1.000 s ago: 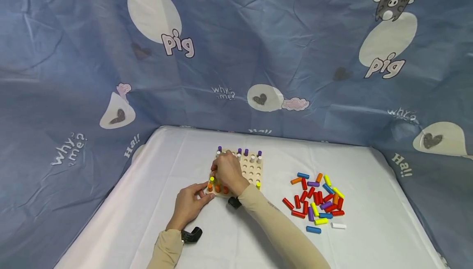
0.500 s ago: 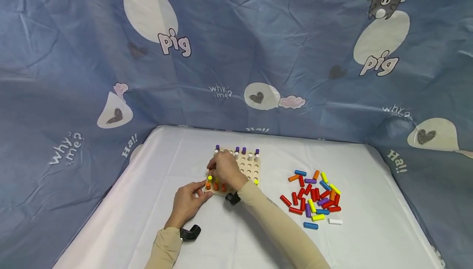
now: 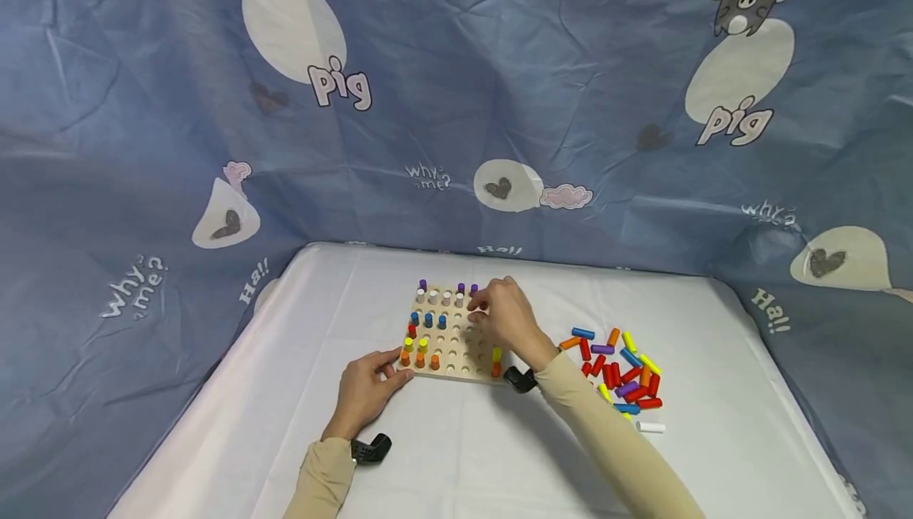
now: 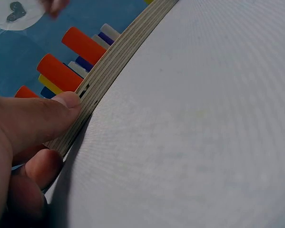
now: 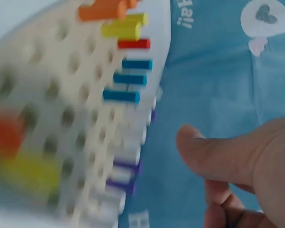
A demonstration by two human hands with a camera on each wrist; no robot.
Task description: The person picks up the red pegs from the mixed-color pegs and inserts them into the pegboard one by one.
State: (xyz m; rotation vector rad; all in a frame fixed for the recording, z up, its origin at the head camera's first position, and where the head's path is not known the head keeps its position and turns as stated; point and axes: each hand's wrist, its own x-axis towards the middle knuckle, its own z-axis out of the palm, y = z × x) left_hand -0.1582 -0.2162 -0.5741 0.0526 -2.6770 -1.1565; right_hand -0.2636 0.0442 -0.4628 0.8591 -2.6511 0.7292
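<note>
A wooden pegboard (image 3: pixel 445 376) lies on the table. My left hand (image 3: pixel 362 394) pinches its near left corner; in the left wrist view the thumb (image 4: pixel 42 116) presses on its edge and the fingers curl below. Over the board's right side hovers my right hand (image 3: pixel 508 316). The right wrist view shows its thumb (image 5: pixel 213 154) apart from the curled fingers, with nothing seen between them. Orange pegs (image 3: pixel 421 360), yellow pegs (image 3: pixel 424 345), a red peg (image 3: pixel 412 332), blue pegs (image 3: pixel 429 320), white pegs (image 3: pixel 447 298) and purple pegs (image 3: pixel 461 288) stand in holes.
Right of the board is a loose pile of pegs, many of them red (image 3: pixel 616 375), partly behind the right forearm (image 3: pixel 606 424). One white peg (image 3: pixel 651 427) lies at its near side. A patterned blue cloth (image 3: pixel 399 131) rises behind the white-covered table (image 3: pixel 428 456).
My right hand has moved right, off the board's left part. That uncovers the red, blue and white pegs there. The left hand keeps its hold on the corner.
</note>
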